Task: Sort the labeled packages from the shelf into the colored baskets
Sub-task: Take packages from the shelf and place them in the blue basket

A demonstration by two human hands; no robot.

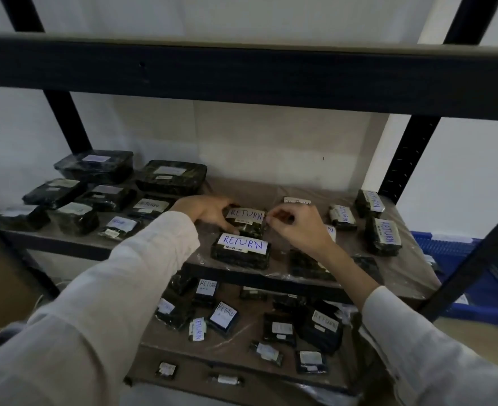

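A dark wrapped package with a white "RETURN" label [246,219] lies on the middle shelf [306,186]. My left hand [209,212] grips its left end, fingers curled around it. My right hand [296,225] pinches the package's right edge with thumb and fingertips. Directly in front lies a second "RETURN" package [242,250]. More labeled packages sit to the right [384,235] and in a cluster on the left [107,197].
A lower shelf [242,344] carries several more labeled packages. A blue basket [447,250] stands at the right behind the black shelf post [470,256]. The upper shelf beam [242,71] crosses overhead.
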